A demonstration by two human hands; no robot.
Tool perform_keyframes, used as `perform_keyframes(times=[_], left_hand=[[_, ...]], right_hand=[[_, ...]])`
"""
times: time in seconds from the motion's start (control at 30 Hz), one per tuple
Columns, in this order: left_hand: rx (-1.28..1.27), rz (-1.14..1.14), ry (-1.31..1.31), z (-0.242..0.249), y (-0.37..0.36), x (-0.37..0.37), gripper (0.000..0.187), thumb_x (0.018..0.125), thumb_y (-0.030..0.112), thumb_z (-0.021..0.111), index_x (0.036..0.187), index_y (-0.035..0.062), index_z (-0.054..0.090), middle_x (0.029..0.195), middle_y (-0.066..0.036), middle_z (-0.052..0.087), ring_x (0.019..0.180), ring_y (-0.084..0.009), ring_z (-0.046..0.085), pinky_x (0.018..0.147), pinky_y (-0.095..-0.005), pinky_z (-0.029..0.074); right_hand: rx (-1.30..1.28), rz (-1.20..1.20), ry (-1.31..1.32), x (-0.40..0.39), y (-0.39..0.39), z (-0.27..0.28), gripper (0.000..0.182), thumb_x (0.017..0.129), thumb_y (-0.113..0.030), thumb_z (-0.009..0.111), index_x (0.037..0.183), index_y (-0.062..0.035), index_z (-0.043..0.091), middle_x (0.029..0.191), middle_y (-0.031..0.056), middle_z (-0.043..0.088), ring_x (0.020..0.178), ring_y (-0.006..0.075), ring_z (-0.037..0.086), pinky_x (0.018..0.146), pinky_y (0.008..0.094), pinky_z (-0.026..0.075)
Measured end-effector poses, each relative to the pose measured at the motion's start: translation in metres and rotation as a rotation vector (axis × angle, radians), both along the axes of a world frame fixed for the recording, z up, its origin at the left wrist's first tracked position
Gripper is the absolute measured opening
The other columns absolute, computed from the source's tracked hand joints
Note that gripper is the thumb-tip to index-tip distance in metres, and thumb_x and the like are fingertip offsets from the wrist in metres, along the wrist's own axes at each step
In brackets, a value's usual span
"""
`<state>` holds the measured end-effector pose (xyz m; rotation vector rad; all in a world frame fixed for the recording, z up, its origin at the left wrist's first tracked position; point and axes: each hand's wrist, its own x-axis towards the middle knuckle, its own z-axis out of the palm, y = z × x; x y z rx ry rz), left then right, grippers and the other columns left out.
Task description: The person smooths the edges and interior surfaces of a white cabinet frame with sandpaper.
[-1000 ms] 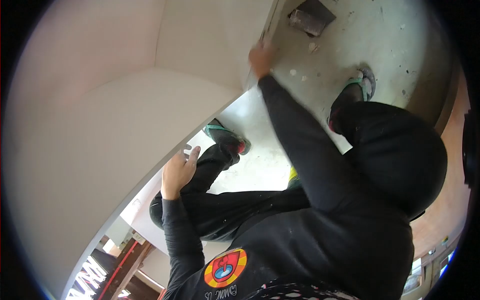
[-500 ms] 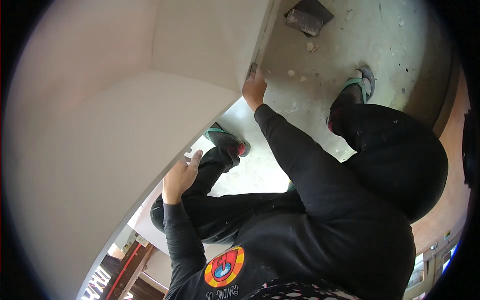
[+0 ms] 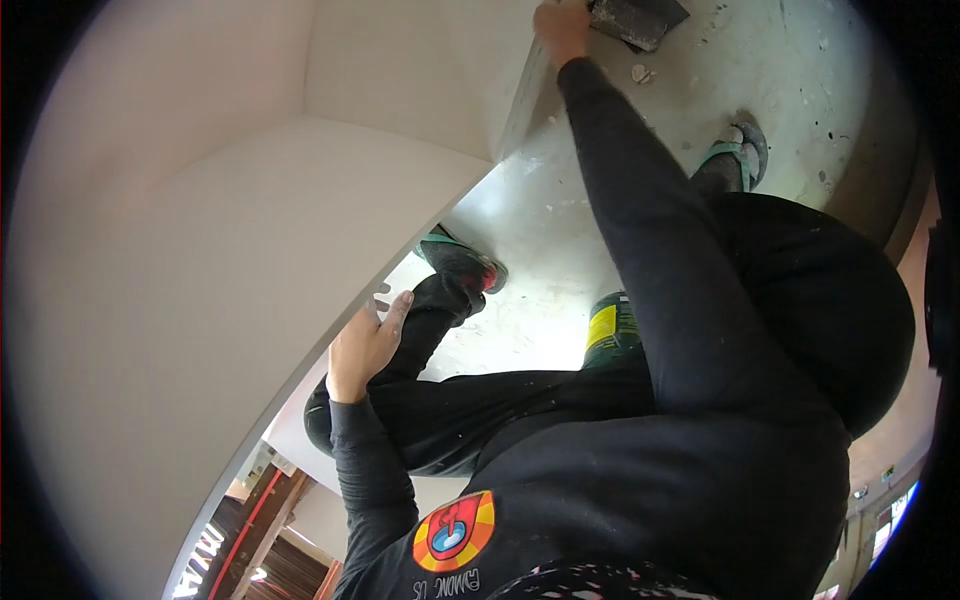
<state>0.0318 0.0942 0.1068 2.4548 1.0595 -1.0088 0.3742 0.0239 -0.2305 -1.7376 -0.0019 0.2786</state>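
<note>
My left hand (image 3: 365, 348) is beside the lower edge of a large pale panel (image 3: 230, 300), thumb raised apart from the fingers, which the edge partly hides. Nothing shows in it. At the top of the view, my right hand (image 3: 562, 32) is curled near the far end of the panel's narrow side. Its fingers are partly cut off and blurred, so what it holds cannot be made out. Just right of that hand, a dusty dark block (image 3: 632, 22) lies on the floor (image 3: 560, 230).
A green container with a yellow label (image 3: 603, 325) stands between my legs, partly behind my right arm. My sandalled feet (image 3: 740, 160) are on the stained floor. Small pale chips (image 3: 641, 74) lie below the block. Dark beams (image 3: 255, 520) show at the lower left.
My right hand has moved up and away along the panel's side, toward the dark block. More of the green container shows. My left hand has stayed nearly in place.
</note>
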Motion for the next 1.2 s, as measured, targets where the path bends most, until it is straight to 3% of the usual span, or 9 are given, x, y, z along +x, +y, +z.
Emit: perform_keyframes(times=[0.13,0.2,0.27,0.43,0.63,0.87,1.03,1.17,1.2], left_hand=[[-0.002,-0.035,-0.002,0.002,-0.003,0.009,0.048,0.091,0.033,0.06,0.12,-0.0027,0.047,0.108,-0.021,0.062,0.087,-0.0301,0.066,0.072,-0.039,0.052],[0.002,-0.036,0.009,0.001,-0.001,0.011,0.048,0.091,0.034,0.06,0.12,-0.0023,0.048,0.108,-0.021,0.062,0.087,-0.0298,0.066,0.072,-0.039,0.052],[0.004,-0.041,0.021,-0.001,0.0,0.009,0.048,0.09,0.034,0.06,0.119,-0.0019,0.048,0.107,-0.02,0.062,0.087,-0.0295,0.065,0.073,-0.0391,0.051],[-0.026,-0.071,0.025,-0.008,0.007,0.01,0.043,0.089,0.031,0.062,0.115,-0.0015,0.053,0.103,-0.019,0.063,0.082,-0.0292,0.066,0.072,-0.0383,0.052],[-0.036,-0.167,0.081,-0.023,0.006,0.01,0.044,0.088,0.03,0.064,0.115,-0.0023,0.052,0.1,-0.019,0.064,0.081,-0.029,0.066,0.07,-0.0383,0.052],[-0.228,-0.319,0.062,-0.028,-0.001,0.036,0.056,0.087,0.032,0.063,0.132,0.0028,0.047,0.11,-0.022,0.063,0.103,-0.0374,0.06,0.092,-0.0433,0.044],[-0.324,-0.203,0.152,-0.036,-0.002,0.044,0.06,0.085,0.036,0.065,0.132,0.0027,0.048,0.12,-0.024,0.058,0.115,-0.037,0.053,0.098,-0.0436,0.04],[-0.267,-0.405,0.083,-0.039,0.002,0.034,0.057,0.086,0.034,0.064,0.133,0.0054,0.048,0.108,-0.022,0.064,0.102,-0.0351,0.061,0.091,-0.0429,0.045],[-0.27,-0.399,0.081,-0.038,0.002,0.035,0.057,0.086,0.034,0.064,0.133,0.0054,0.048,0.108,-0.022,0.064,0.102,-0.0351,0.061,0.091,-0.0429,0.045]], right_hand=[[-0.141,-0.198,-0.094,-0.158,0.026,-0.005,0.039,0.095,-0.015,0.043,0.129,0.0039,0.046,0.118,0.0259,0.057,0.109,0.0406,0.055,0.093,0.0434,0.043],[0.007,-0.085,0.457,-0.222,0.017,0.049,0.046,0.097,-0.014,0.039,0.139,0.0016,0.036,0.127,0.0259,0.053,0.114,0.0387,0.054,0.094,0.039,0.044],[0.104,-0.171,0.463,-0.237,0.019,0.067,0.047,0.097,-0.013,0.038,0.142,0.001,0.033,0.132,0.0251,0.05,0.121,0.0334,0.052,0.099,0.036,0.041],[0.082,-0.307,-0.035,-0.134,0.038,0.034,0.043,0.095,-0.01,0.039,0.135,0.0046,0.041,0.132,0.0259,0.048,0.123,0.039,0.047,0.102,0.0393,0.038],[0.16,-0.126,0.241,0.078,0.016,0.024,0.035,0.096,-0.018,0.041,0.121,0.0045,0.051,0.119,0.0256,0.054,0.112,0.0382,0.051,0.095,0.0417,0.039],[0.161,-0.219,0.014,-0.085,0.034,0.039,0.045,0.096,-0.01,0.037,0.139,0.0044,0.034,0.142,0.0255,0.037,0.133,0.0375,0.034,0.11,0.0399,0.027],[0.217,-0.277,0.069,0.037,0.042,0.009,0.042,0.097,-0.012,0.039,0.136,0.0044,0.039,0.125,0.0207,0.051,0.119,0.0309,0.046,0.101,0.0354,0.035],[-0.754,0.179,-0.247,0.14,0.05,-0.044,0.043,0.099,-0.021,0.041,0.135,0.0023,0.041,0.106,0.0136,0.06,0.099,0.0232,0.054,0.089,0.0339,0.042],[-0.172,-0.066,-0.069,0.133,0.054,-0.043,0.04,0.098,-0.016,0.04,0.133,0.0036,0.043,0.118,0.0191,0.055,0.112,0.03,0.048,0.097,0.0363,0.037]])
